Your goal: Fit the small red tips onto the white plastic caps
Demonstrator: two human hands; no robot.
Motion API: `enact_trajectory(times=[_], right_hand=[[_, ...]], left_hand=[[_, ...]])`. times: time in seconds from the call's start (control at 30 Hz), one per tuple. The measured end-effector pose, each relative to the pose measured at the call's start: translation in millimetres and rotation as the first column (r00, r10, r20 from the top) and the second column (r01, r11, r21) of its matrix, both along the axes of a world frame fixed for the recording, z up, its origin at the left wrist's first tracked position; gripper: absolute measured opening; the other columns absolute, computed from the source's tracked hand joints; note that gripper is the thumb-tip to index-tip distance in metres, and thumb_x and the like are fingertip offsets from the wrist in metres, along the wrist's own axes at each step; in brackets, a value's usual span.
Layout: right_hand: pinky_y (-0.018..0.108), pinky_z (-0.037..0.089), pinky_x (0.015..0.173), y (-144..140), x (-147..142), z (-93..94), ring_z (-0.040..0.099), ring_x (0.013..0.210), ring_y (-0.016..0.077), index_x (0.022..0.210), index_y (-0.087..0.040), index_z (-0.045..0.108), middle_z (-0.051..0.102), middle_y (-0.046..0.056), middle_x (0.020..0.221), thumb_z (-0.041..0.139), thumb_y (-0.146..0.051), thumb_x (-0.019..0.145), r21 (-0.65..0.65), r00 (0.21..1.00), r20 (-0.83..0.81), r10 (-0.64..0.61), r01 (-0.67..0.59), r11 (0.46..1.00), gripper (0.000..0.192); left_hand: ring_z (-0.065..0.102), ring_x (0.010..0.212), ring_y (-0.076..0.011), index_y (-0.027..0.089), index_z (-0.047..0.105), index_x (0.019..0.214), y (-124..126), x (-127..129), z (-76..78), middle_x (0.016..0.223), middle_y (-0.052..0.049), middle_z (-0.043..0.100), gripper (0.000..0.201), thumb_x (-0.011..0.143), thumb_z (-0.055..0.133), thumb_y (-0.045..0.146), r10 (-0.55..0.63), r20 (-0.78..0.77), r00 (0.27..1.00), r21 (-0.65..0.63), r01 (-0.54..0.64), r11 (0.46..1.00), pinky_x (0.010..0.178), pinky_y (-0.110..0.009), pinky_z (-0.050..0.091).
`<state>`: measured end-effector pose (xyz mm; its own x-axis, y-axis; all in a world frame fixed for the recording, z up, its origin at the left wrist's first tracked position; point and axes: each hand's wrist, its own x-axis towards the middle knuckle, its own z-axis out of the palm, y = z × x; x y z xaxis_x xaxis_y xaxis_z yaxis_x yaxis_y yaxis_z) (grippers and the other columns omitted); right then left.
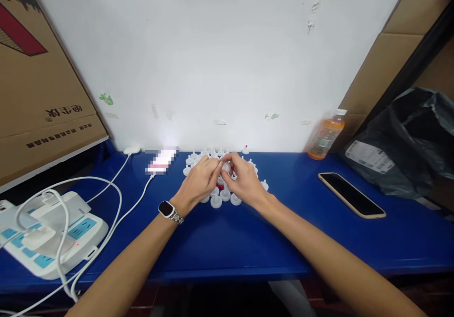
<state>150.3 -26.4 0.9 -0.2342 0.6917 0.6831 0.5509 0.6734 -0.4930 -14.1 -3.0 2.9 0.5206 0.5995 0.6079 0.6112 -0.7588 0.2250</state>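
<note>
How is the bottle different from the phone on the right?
The bottle stands upright against the wall; the phone lies flat on the blue table. The bottle is orange with a white cap; the phone is dark with a pale edge. The bottle is round; the phone is flat and thin. Both sit right of the hands, untouched.

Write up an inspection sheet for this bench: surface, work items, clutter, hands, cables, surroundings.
Surface: blue table.
Work items: small white round parts clustered near the wall; one white piece pinched between both hands.
Clutter: dark phone, orange drink bottle, black bag.
Hands: left hand and right hand meet over the cluster.
Cables: white cables running from a power strip.
Surroundings: white wall, cardboard box.
</note>
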Motion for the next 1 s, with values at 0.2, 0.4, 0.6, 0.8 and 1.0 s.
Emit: enact_trajectory(times=[0.2, 0.4, 0.6, 0.8, 1.0], right_hand=[[0.032, 0.048, 0.08, 20, 31, -1.7, 0.061, 0.081, 0.0199, 0.104, -0.021, 0.06, 0.065, 0.008, 0.107, 0.053, -0.019, 0.087, 0.031, 0.967, -0.008, -0.255, 0.255, 0.966, 0.019], [0.031, 0.047, 0.081, 43, 60, -7.4, 0.061, 0.089, 0.0203, 0.096, -0.021, 0.067, 0.067, 0.005, 0.1, 0.059, -0.033, 0.087, -0.132, 0.914, -0.093, -0.395, 0.382, 0.915, 0.017], [0.034, 0.042, 0.083, 71, 59, -11.4, 0.061, 0.085, 0.0206, 0.09, -0.021, 0.073, 0.065, 0.004, 0.087, 0.061, -0.035, 0.085, -0.215, 0.9, 0.188, -0.394, 0.429, 0.877, 0.02], [0.042, 0.03, 0.098, 92, 43, -2.7, 0.063, 0.093, 0.0244, 0.079, -0.019, 0.072, 0.072, 0.005, 0.08, 0.061, -0.024, 0.082, -0.214, 0.826, 0.489, -0.28, 0.425, 0.88, 0.013], [0.04, 0.031, 0.097, 97, 25, -3.0, 0.066, 0.092, 0.0226, 0.082, -0.021, 0.074, 0.076, 0.003, 0.086, 0.062, -0.022, 0.08, -0.356, 0.851, 0.479, -0.216, 0.413, 0.838, 0.012]], left_hand=[[0.042, 0.058, -0.0155, 0.023, 0.038, 0.07, 5, -14, 8.6, 0.061, 0.001, 0.042, 0.048, 0.105, 0.02, 0.051, 0.267, 0.521, 0.811, -0.262, -0.146, 0.954, 0.057, -0.03, 0.036], [0.054, 0.086, -0.022, 0.021, 0.062, 0.078, 23, -41, 3.0, 0.086, -0.005, 0.06, 0.041, 0.1, 0.037, 0.045, 0.042, -0.001, 0.999, -0.262, -0.04, 0.964, 0.086, -0.039, 0.043], [0.053, 0.102, -0.0267, 0.026, 0.072, 0.104, 18, -34, -8.9, 0.107, -0.007, 0.063, 0.041, 0.101, 0.036, 0.046, 0.028, -0.172, 0.985, -0.326, -0.083, 0.942, 0.093, -0.047, 0.04], [0.053, 0.095, -0.0247, 0.024, 0.072, 0.1, 15, -25, -9.4, 0.097, -0.007, 0.063, 0.04, 0.103, 0.035, 0.039, -0.005, -0.126, 0.992, -0.291, -0.032, 0.956, 0.09, -0.043, 0.042], [0.052, 0.095, -0.0239, 0.023, 0.068, 0.097, 8, -13, -8.8, 0.094, -0.006, 0.063, 0.038, 0.104, 0.033, 0.034, -0.034, -0.085, 0.996, -0.211, 0.015, 0.977, 0.089, -0.042, 0.041]])
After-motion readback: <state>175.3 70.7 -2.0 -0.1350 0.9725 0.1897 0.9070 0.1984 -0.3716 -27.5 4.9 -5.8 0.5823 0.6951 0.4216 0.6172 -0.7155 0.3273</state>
